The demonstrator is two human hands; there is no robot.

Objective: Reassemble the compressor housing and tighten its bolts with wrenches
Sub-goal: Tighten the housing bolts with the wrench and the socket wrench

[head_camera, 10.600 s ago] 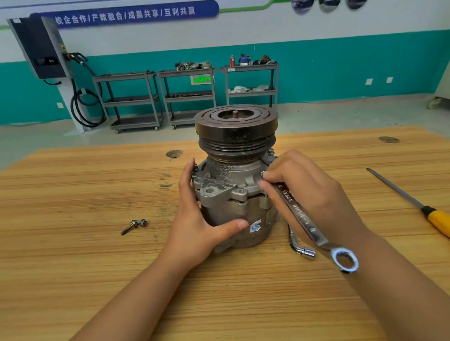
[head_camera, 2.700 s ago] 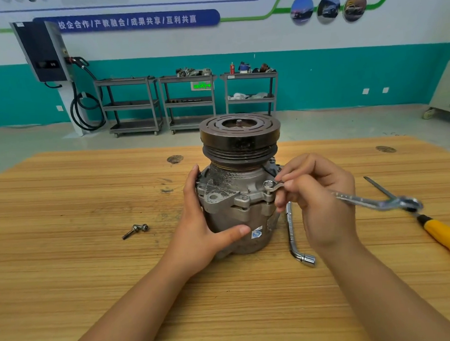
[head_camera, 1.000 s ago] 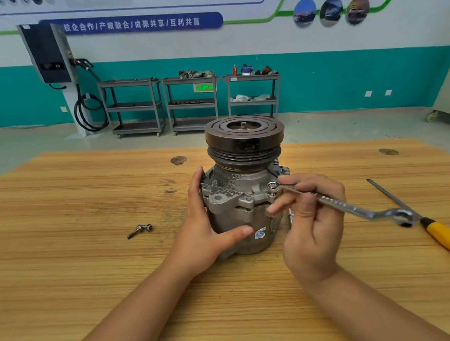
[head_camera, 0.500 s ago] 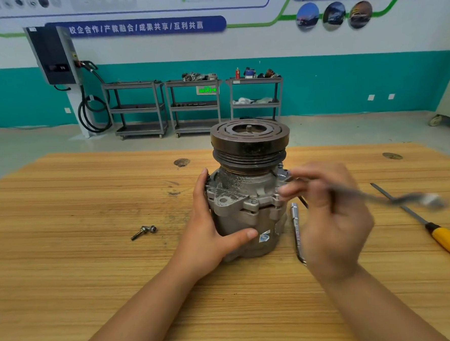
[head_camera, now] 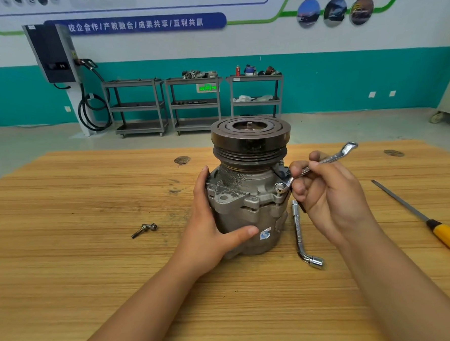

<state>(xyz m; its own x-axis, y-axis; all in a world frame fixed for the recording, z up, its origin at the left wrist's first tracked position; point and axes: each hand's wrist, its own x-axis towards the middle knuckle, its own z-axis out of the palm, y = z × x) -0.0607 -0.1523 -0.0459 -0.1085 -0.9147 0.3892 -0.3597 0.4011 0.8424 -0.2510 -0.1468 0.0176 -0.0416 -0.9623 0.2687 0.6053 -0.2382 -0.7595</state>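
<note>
table [head_camera: 66,259]: wooden, carries everything below.
compressor [head_camera: 249,195]: upright mid-table, pulley end up.
left hand [head_camera: 209,237]: my fingers and thumb wrap the housing's left side, gripping it.
right hand [head_camera: 331,198]: my fingers curl round the wrench shank, just right of the housing.
screwdriver [head_camera: 449,235]: yellow handle, lying near the table's right edge, well apart.
wrench [head_camera: 328,159]: ring end down at the housing's right flange, open end pointing up-right.
socket wrench [head_camera: 298,231]: L-shaped, flat beside the compressor's base.
loose bolts [head_camera: 144,229]: two, touching, left of the compressor.

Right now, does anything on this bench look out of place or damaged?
Only mildly: loose bolts lie on the table left of the compressor, unfitted, while the right hand holds a wrench to it. Dark grime marks its side; nothing looks broken.
</note>
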